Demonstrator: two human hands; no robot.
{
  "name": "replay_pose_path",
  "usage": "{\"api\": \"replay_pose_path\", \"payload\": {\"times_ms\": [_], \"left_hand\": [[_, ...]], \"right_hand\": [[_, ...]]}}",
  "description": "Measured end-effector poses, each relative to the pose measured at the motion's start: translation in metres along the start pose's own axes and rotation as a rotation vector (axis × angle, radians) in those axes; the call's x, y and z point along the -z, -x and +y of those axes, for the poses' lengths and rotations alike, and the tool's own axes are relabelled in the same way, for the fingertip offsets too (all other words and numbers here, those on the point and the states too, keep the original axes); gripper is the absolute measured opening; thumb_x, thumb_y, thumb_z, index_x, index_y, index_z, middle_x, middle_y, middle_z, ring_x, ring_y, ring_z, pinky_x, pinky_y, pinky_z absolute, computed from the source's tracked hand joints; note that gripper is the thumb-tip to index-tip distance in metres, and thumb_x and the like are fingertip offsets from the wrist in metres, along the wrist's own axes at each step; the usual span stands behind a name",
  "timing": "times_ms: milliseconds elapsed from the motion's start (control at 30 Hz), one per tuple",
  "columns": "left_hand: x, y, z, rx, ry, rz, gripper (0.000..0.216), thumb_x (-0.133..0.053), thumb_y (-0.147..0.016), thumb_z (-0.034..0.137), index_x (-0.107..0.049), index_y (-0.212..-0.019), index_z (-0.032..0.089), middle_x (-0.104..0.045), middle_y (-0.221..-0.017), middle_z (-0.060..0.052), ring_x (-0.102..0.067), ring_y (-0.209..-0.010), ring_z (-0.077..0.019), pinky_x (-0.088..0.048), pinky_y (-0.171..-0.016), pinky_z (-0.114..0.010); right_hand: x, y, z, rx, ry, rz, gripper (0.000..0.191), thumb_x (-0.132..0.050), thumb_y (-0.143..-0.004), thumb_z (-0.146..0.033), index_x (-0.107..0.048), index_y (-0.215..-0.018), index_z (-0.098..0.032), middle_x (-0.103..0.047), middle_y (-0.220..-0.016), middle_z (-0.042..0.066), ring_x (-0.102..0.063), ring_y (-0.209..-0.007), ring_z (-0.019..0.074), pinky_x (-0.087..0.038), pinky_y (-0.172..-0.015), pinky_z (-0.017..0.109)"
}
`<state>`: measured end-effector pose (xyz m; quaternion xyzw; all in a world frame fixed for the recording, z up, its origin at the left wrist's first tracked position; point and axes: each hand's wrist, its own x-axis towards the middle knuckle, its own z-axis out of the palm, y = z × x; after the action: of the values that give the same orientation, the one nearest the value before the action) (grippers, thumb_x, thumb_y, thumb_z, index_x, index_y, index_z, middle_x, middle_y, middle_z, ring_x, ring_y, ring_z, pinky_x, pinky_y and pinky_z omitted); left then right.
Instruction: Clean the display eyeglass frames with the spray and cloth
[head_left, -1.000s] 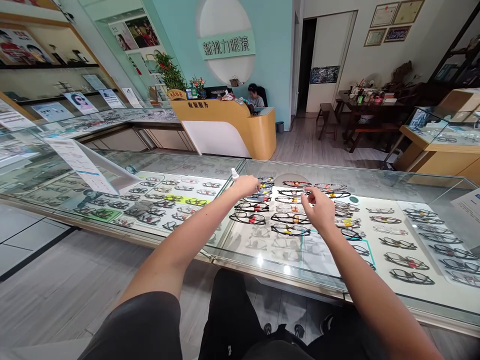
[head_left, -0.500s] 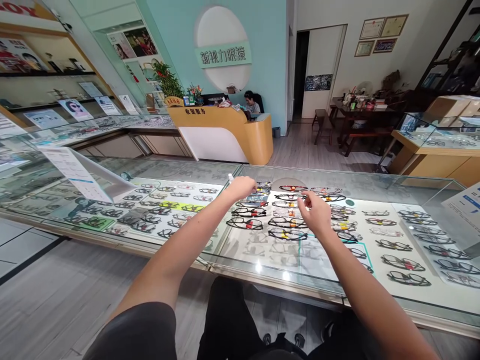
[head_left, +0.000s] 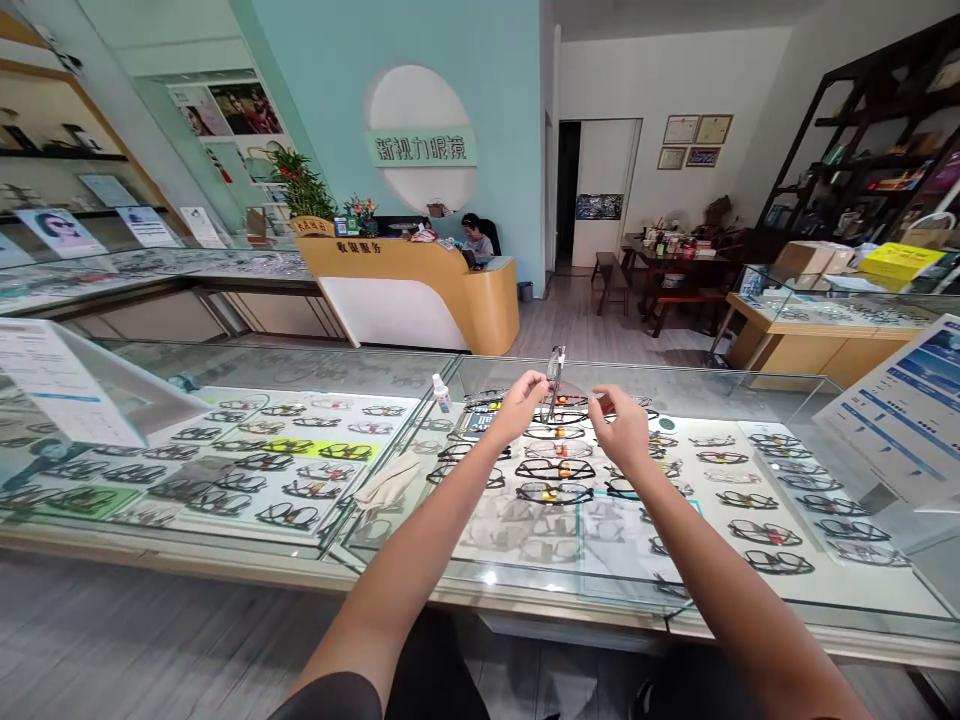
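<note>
My left hand (head_left: 525, 402) pinches a pair of eyeglasses (head_left: 555, 372) by one side. The glasses are turned on end above the glass display counter (head_left: 495, 590). Just to their right, my right hand (head_left: 622, 425) has its thumb and fingers apart, with nothing visible in them. Below both hands, rows of dark-framed eyeglasses (head_left: 555, 493) lie on the counter, some with orange or yellow tags. A small white spray bottle (head_left: 441, 395) stands left of my left hand. Nearer to me lies a beige cloth (head_left: 388, 482), left of my forearm.
A folded white sign (head_left: 67, 380) stands on the counter at left, another printed sign (head_left: 904, 415) at right. More frames show under the glass on both sides. Beyond are a yellow reception desk (head_left: 405, 265) with a seated person (head_left: 478, 237), and wooden benches (head_left: 611, 280).
My left hand has moved right and now holds eyeglasses up on end. The view has turned right and tilted up. The bottle and the cloth, earlier mostly hidden by my left arm, now show.
</note>
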<state>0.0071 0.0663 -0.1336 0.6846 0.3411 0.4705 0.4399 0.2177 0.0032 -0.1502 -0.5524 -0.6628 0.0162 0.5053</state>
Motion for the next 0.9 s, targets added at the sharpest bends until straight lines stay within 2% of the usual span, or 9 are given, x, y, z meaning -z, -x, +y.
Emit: {"api": "replay_pose_path", "payload": {"times_ms": [133,333,467,633,700,800,900], "left_hand": [[-0.023,0.007,-0.017,0.007,0.182,0.046,0.045,-0.063,-0.095,0.066,-0.055,-0.102,0.022,-0.078,-0.107,-0.008,-0.074,-0.107,-0.0236,-0.052,-0.104,-0.038],[-0.036,0.023,-0.032,0.159,0.357,0.033,0.06,-0.076,-0.084,0.074,-0.065,-0.11,0.02,-0.08,-0.107,-0.009,-0.076,-0.103,-0.0238,-0.055,-0.1,-0.037],[-0.041,0.027,-0.034,0.261,0.453,0.009,0.061,-0.083,-0.079,0.07,-0.071,-0.11,0.018,-0.08,-0.105,-0.009,-0.077,-0.106,-0.0244,-0.055,-0.102,-0.038],[-0.042,0.03,-0.027,0.316,0.494,-0.017,0.054,-0.088,-0.078,0.064,-0.071,-0.101,0.018,-0.08,-0.109,-0.011,-0.076,-0.112,-0.0277,-0.057,-0.103,-0.041],[-0.041,0.032,-0.024,0.338,0.499,-0.051,0.053,-0.088,-0.078,0.064,-0.071,-0.1,0.018,-0.08,-0.111,-0.011,-0.076,-0.114,-0.0275,-0.057,-0.104,-0.041],[-0.041,0.033,-0.022,0.389,0.483,-0.098,0.054,-0.088,-0.079,0.064,-0.069,-0.101,0.018,-0.08,-0.114,-0.012,-0.077,-0.112,-0.0265,-0.058,-0.103,-0.04],[-0.041,0.033,-0.024,0.417,0.464,-0.113,0.055,-0.087,-0.079,0.065,-0.067,-0.102,0.019,-0.08,-0.113,-0.012,-0.078,-0.107,-0.0252,-0.058,-0.098,-0.037]], "right_hand": [[-0.001,0.005,0.002,-0.071,-0.198,0.063,0.026,-0.058,-0.097,-0.043,-0.071,-0.102,-0.021,-0.074,-0.08,0.005,-0.07,-0.073,0.0221,-0.054,-0.077,0.037],[-0.017,0.01,0.005,-0.465,-0.823,-0.09,0.025,-0.064,-0.09,-0.046,-0.07,-0.098,-0.023,-0.068,-0.069,0.0,-0.066,-0.068,0.0197,-0.058,-0.071,0.036],[-0.016,0.006,0.008,-0.618,-0.994,-0.134,0.025,-0.066,-0.086,-0.047,-0.069,-0.095,-0.024,-0.066,-0.07,0.0,-0.061,-0.067,0.0183,-0.057,-0.07,0.034],[-0.009,0.002,0.009,-0.656,-1.035,-0.136,0.025,-0.065,-0.084,-0.044,-0.069,-0.098,-0.024,-0.06,-0.073,-0.001,-0.057,-0.07,0.0183,-0.057,-0.069,0.034],[-0.009,0.001,0.01,-0.644,-1.045,-0.138,0.026,-0.071,-0.077,-0.037,-0.069,-0.1,-0.024,-0.058,-0.078,-0.001,-0.055,-0.071,0.0165,-0.055,-0.069,0.032],[-0.013,0.003,0.012,-0.553,-1.002,-0.133,0.037,-0.074,-0.065,-0.023,-0.069,-0.102,-0.024,-0.056,-0.087,-0.002,-0.052,-0.073,0.0145,-0.052,-0.07,0.029],[-0.016,0.005,0.013,-0.468,-0.916,-0.167,0.039,-0.073,-0.068,-0.023,-0.066,-0.107,-0.026,-0.055,-0.092,-0.001,-0.054,-0.075,0.0155,-0.052,-0.073,0.031]]}}
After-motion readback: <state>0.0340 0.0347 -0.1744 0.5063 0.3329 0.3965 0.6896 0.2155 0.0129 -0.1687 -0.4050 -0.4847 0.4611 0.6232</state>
